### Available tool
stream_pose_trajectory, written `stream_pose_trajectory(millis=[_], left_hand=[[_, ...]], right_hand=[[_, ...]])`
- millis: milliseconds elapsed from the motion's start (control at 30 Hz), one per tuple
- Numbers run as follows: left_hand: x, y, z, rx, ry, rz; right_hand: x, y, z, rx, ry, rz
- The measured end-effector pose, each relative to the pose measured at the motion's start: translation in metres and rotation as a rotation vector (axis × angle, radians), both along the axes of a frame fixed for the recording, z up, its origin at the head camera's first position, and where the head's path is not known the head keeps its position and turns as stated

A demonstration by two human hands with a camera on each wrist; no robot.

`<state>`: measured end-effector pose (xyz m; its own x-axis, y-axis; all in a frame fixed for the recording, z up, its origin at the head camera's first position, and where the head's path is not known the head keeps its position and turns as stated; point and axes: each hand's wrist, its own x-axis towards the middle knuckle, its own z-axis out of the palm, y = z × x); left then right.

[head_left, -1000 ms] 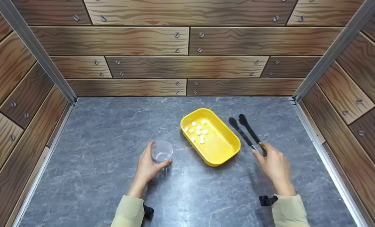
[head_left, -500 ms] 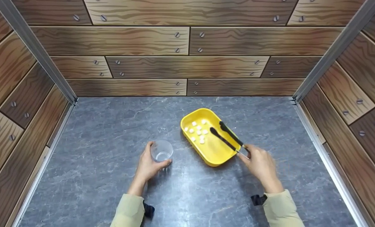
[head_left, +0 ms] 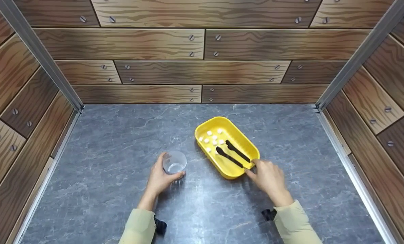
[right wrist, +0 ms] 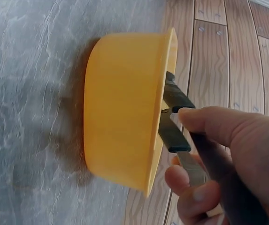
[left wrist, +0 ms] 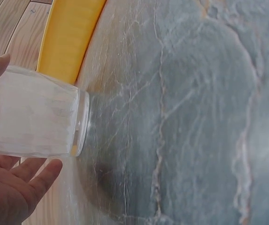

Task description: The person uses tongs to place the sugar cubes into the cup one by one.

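Note:
My left hand (head_left: 161, 178) curls its thumb and fingers round a clear plastic cup (head_left: 175, 162), which stands upright on the grey surface. In the left wrist view the cup (left wrist: 35, 112) looks empty. My right hand (head_left: 269, 178) grips black tongs (head_left: 229, 157) by the handles, their two arms apart. The tongs' tips reach down into a yellow tub (head_left: 241, 134), beside several small white cubes (head_left: 209, 133) gathered toward its far left end. In the right wrist view the tongs (right wrist: 174, 136) pass over the rim of the tub (right wrist: 120, 103).
The grey marbled tabletop (head_left: 113, 142) is bounded by wood-patterned walls (head_left: 154, 71) at the back and both sides. Metal rails (head_left: 351, 173) run along the side edges. The tub stands to the right of the cup, with a gap between them.
My right hand has carried the tongs leftward from beside the tub, over its rim and in among the cubes' near side. The left hand and cup have stayed put.

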<state>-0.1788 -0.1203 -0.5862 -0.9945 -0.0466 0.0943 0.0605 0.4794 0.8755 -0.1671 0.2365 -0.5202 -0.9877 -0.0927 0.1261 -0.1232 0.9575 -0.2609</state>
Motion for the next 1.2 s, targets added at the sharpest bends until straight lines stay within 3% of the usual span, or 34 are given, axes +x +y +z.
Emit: stream_pose_trajectory(millis=[400, 633, 1200], left_hand=[[-0.001, 0.0, -0.002, 0.032, 0.001, -0.012], [-0.001, 0.0, -0.003, 0.033, -0.002, -0.027], [0.0, 0.001, -0.002, 0.016, -0.047, -0.012]], right_hand=[[0.0, -0.016, 0.003, 0.065, -0.052, 0.01], [0.0, -0.021, 0.003, 0.101, -0.03, 0.038], [-0.002, -0.022, 0.004, 0.068, -0.028, 0.062]])
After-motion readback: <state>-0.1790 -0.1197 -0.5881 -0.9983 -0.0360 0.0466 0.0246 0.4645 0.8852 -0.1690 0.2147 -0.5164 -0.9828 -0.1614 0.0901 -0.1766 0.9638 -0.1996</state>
